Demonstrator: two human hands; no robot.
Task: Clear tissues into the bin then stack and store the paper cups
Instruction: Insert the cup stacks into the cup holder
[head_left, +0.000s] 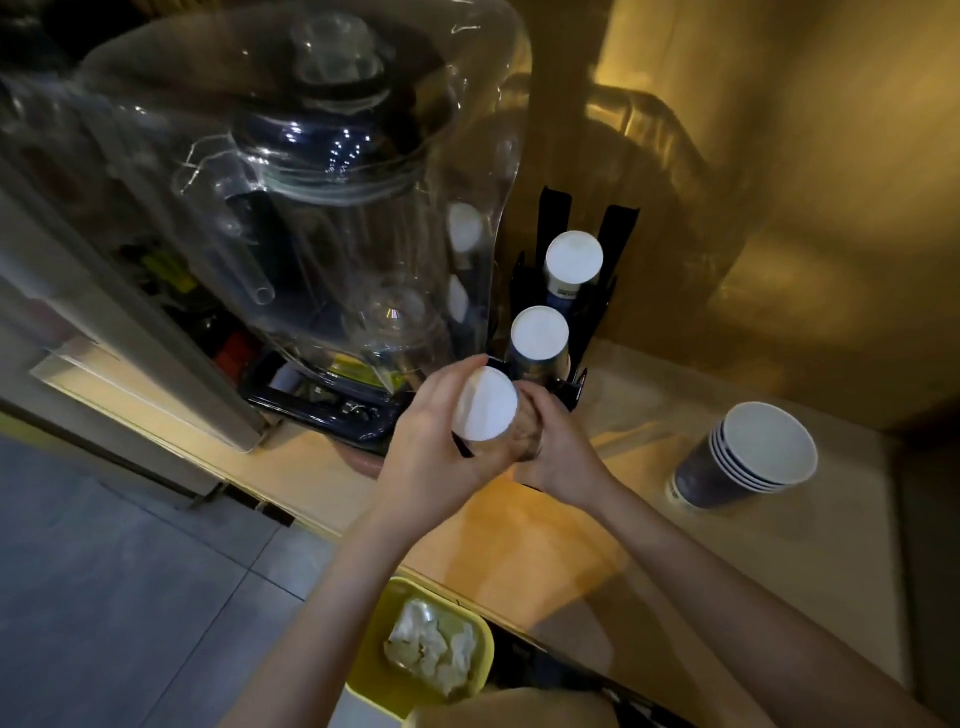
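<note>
My left hand and my right hand both grip an upside-down stack of paper cups, white bottom up, at the near slot of a black cup holder. Two more inverted cup stacks sit in the holder behind it, a middle stack and a far stack. A separate stack of dark paper cups lies tilted on the counter to the right, mouth open. Crumpled tissues lie in the yellow bin below the counter edge.
A large clear water bottle on a dark dispenser stands left of the holder, close to my left hand. The wooden counter runs from the holder toward me. Grey floor tiles lie at lower left. A wall rises behind.
</note>
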